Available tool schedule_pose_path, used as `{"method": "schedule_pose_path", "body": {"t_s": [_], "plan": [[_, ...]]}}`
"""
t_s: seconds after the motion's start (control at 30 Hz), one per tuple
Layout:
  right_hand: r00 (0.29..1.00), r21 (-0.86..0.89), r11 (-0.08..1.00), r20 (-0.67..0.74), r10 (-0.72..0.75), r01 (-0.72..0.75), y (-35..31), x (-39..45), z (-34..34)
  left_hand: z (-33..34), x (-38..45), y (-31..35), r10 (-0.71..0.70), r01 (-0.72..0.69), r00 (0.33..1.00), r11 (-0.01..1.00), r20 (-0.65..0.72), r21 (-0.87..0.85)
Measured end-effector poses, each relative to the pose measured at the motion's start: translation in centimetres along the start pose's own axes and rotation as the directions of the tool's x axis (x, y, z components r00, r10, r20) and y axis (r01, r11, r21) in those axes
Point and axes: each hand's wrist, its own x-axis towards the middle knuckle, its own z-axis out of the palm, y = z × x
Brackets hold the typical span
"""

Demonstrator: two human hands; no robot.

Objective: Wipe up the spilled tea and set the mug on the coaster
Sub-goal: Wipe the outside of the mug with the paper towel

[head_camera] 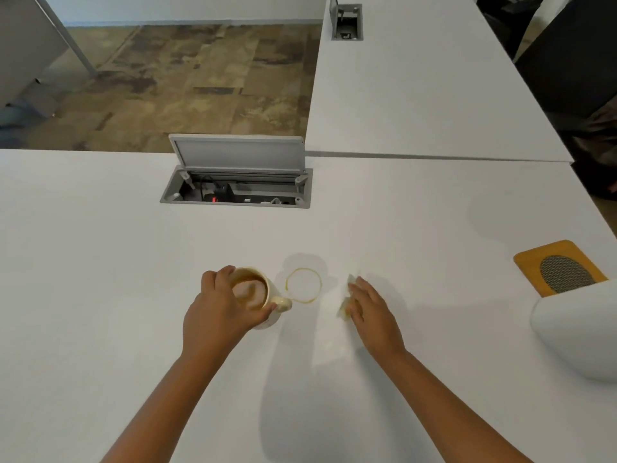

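Note:
A cream mug [258, 292] with tea in it stands on the white table [100, 262], and my left hand [220, 309] grips it from above around the rim. Just to its right a thin brown ring of spilled tea [321, 286] marks the tabletop. My right hand [370, 305] lies flat on a pale crumpled tissue [344, 310], right of the ring. A wooden coaster [534, 259] with a woven grey centre sits far to the right near the table's edge.
An open cable box [235, 192] with a raised grey lid is sunk into the table behind the mug. A white rounded object [577, 335] sits at the right edge, partly over the coaster. A second white desk [417, 95] adjoins at the back right.

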Motion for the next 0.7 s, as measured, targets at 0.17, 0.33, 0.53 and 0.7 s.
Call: {"method": "schedule_pose_path", "body": {"t_s": [0.17, 0.33, 0.53, 0.7], "plan": [[0.988, -0.099, 0.992, 0.127, 0.09, -0.078, 1.0, 1.5, 3.4, 0.0, 2.1, -1.5, -0.013, 0.013, 1.0, 1.0, 0.011, -0.015], [0.996, -0.172, 0.981, -0.007, 0.093, -0.093, -0.2, 4.0, 4.6, 0.0, 3.6, -2.5, -0.018, 0.018, 1.0, 0.999, 0.02, -0.027], [0.993, -0.249, 0.968, 0.117, -0.002, 0.031, -4.9, 8.7, 7.8, 0.0, 4.5, -2.8, 0.002, -0.001, 0.999, 1.0, 0.045, -0.028], [0.955, -0.312, 0.916, 0.235, -0.183, 0.252, -8.6, 6.6, 10.0, 0.1, 5.2, -2.5, 0.016, -0.015, 0.999, 0.999, 0.04, -0.031]]}}
